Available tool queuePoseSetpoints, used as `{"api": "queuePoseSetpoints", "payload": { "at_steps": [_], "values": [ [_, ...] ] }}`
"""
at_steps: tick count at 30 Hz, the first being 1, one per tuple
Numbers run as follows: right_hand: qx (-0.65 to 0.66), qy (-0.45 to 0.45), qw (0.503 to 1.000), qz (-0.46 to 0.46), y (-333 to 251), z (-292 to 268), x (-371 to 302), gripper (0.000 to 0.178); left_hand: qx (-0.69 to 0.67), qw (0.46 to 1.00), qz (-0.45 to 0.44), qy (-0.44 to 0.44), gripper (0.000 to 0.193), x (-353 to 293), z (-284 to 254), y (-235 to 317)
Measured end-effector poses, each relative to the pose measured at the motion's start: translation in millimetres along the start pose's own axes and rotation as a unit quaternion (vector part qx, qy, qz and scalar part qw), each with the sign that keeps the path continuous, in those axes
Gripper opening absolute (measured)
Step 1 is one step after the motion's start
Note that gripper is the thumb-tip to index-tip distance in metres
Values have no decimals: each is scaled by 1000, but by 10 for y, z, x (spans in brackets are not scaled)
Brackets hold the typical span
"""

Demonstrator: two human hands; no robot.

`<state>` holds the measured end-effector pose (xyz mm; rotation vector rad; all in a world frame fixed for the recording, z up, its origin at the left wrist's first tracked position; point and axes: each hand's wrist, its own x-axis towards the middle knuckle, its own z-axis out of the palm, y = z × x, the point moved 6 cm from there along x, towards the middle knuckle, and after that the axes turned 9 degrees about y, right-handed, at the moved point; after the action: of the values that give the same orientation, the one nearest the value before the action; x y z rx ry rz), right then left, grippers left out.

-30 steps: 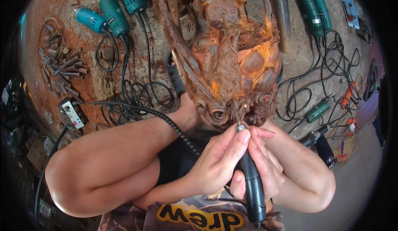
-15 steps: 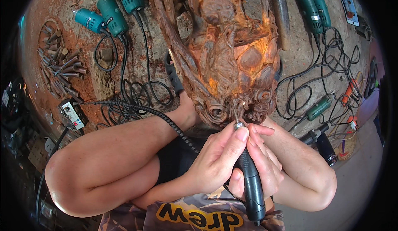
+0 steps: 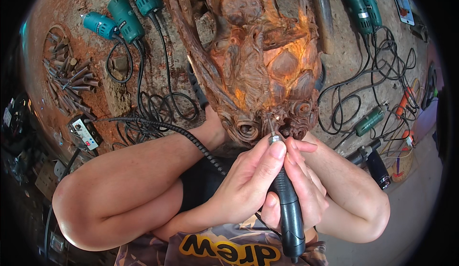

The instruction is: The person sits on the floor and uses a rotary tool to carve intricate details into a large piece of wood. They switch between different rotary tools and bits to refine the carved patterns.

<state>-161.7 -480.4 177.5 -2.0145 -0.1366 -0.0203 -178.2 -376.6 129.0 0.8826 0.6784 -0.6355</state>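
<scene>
A black rotary carving handpiece (image 3: pixel 291 213) with a silver collar and a thin bit is gripped by both hands. My left hand (image 3: pixel 246 184) closes round its front from the left, thumb lying along the collar. From the right, my right hand (image 3: pixel 306 192) wraps the grip, its index finger pointing out to the right. The bit reaches the near end of a large brown wood carving (image 3: pixel 258 75), between two curled, hollowed shapes; whether it touches cannot be made out. Carved folds and rounded forms cover the wood, with orange patches where it is lighter.
Green power grinders (image 3: pixel 125 17) with tangled black cords lie at the left, more grinders (image 3: pixel 355 8) at the right. Further left are a pile of short rods (image 3: pixel 71 82) and a control box (image 3: pixel 84 133). A phone (image 3: pixel 401 4) lies far right. My bent legs flank the carving.
The view has shifted slightly. Both hands keep their hold on the handpiece, and its bit has moved a little at the carving's near end.
</scene>
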Motion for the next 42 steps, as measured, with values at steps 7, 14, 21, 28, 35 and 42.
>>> {"api": "queuePoseSetpoints", "payload": {
  "at_steps": [7,14,21,28,35,42],
  "values": [
    [12,8,1000,-26,28,20,12,49,-54,998,-10,16,49,22,19,9],
    [6,-84,996,31,39,-20,54,49,-53,998,-38,2,47,15,31,19],
    [14,-104,993,56,102,-64,0,50,-46,995,-90,-17,58,-3,85,-12],
    [10,-20,1000,3,89,-134,-5,52,-3,997,-79,-18,59,26,59,-25],
    [9,-2,1000,-10,47,-64,12,52,-7,997,-76,-17,60,29,65,-17],
    [9,-77,997,1,120,-220,124,51,-61,997,-38,1,46,35,65,-22]
  ]
}}
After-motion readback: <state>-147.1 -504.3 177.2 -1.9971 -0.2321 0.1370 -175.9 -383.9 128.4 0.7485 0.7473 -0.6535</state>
